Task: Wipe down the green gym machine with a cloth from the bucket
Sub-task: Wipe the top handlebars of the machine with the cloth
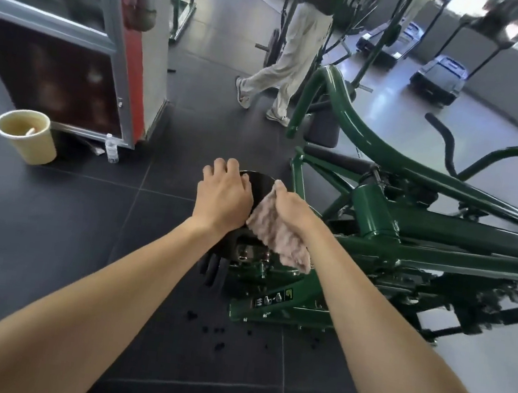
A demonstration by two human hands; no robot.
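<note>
Bare forearms stretched out from below. Left hand (223,197) laid on black disc (261,182), fingers curled over its far rim. Pinkish cloth (274,233) gripped in right hand (291,211), pressed against same disc at near left end of green gym machine (375,216). Cream bucket (28,137) stood toward left edge of dark floor (70,223), water bottle (112,149) near it.

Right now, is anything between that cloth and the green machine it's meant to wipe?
Nothing visible. The right hand holds the cloth on the black disc at the machine's end, the left hand grips that disc, and the green frame lies bare beside it.
</note>
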